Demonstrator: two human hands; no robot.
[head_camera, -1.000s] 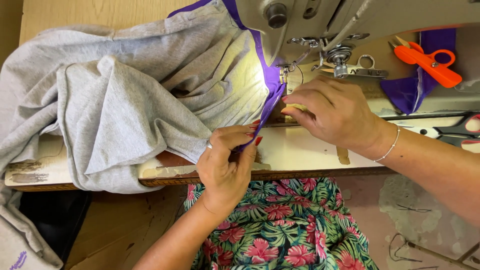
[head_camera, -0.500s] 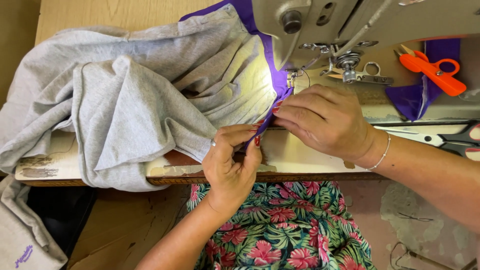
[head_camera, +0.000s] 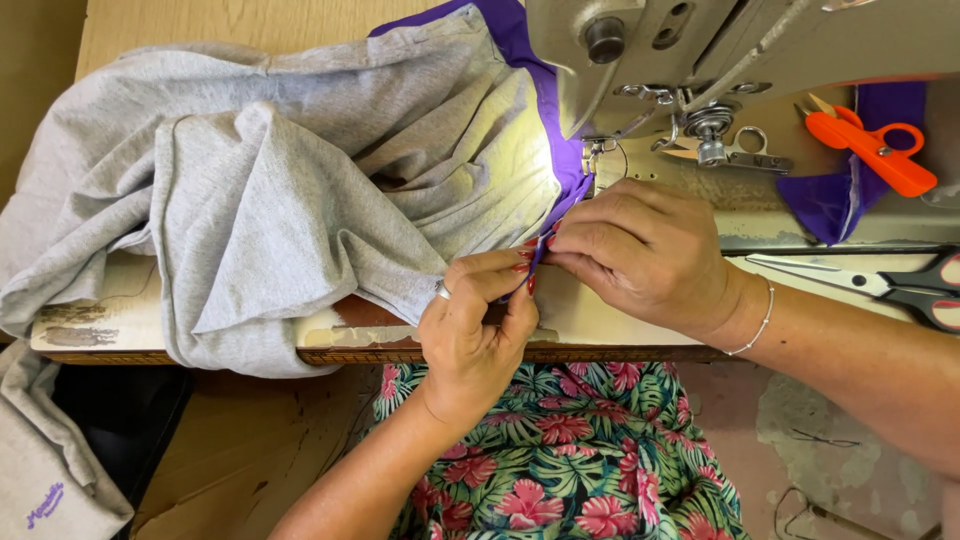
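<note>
Both hands had drawn closer together since the earlier frame, meeting at the purple fabric trim (head_camera: 562, 165) below the needle of the grey metal sewing machine (head_camera: 700, 50). Left hand (head_camera: 478, 330) and right hand (head_camera: 645, 250) were pinched shut on the trim's folded edge, aligning it along the rumpled grey jersey garment (head_camera: 270, 200), which lay bunched on the worn table (head_camera: 420, 340).

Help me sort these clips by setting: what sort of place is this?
Probably a sewing workshop or garment workstation: a sewing machine over grey fabric with purple trim, orange thread snips and black-handled scissors beside it.
</note>
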